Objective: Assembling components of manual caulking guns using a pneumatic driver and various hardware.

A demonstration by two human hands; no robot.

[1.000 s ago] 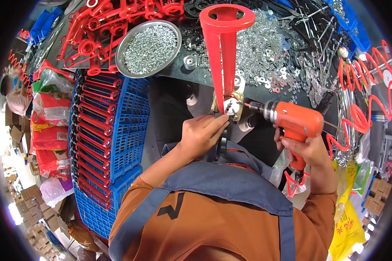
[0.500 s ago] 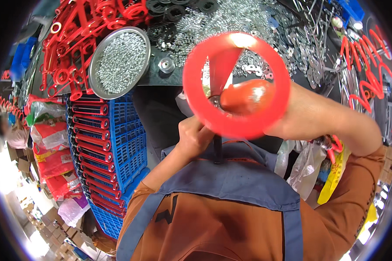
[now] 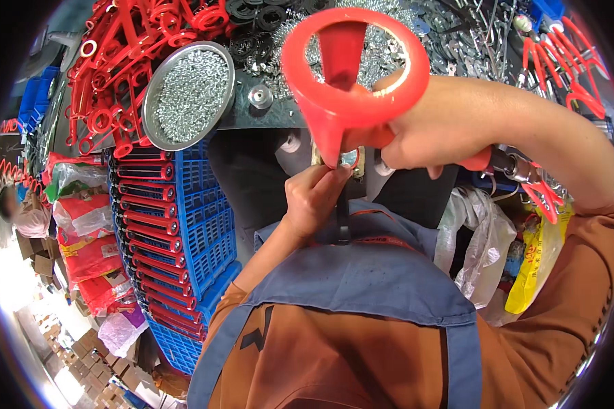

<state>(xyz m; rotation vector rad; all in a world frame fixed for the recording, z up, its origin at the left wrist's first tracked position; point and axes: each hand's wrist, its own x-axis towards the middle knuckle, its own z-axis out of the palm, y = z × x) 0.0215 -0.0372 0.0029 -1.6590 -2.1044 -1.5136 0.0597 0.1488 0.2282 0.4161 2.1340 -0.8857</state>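
Note:
A large red part with a ring-shaped end (image 3: 297, 58) and a flat arm stands up toward me over the table edge. My left hand (image 3: 314, 194) is closed, its fingertips pinching the low, narrow end of this red part. Behind and right of the ring, my right hand (image 3: 430, 129) is wrapped around a red-bodied air tool (image 3: 476, 161). A metal hose fitting (image 3: 515, 168) sticks out of the tool on the right. The tool's front end is hidden by the hand and the red part. Beneath the fingers, a small metal fixture (image 3: 355, 163) shows partly.
A steel bowl of small rivet-like pieces (image 3: 191, 95) sits on the table, with a round metal piece (image 3: 260, 97) beside it. Red ring-ended parts (image 3: 102, 123) lie heaped at left. A blue crate (image 3: 205, 218) holds stacked red parts. Red coiled hose (image 3: 573, 61) hangs at right.
The red part's ring has moved up and away in the picture and tilted. My right hand with the air tool has shifted, the tool now leaning right. My left hand stays at the lower end.

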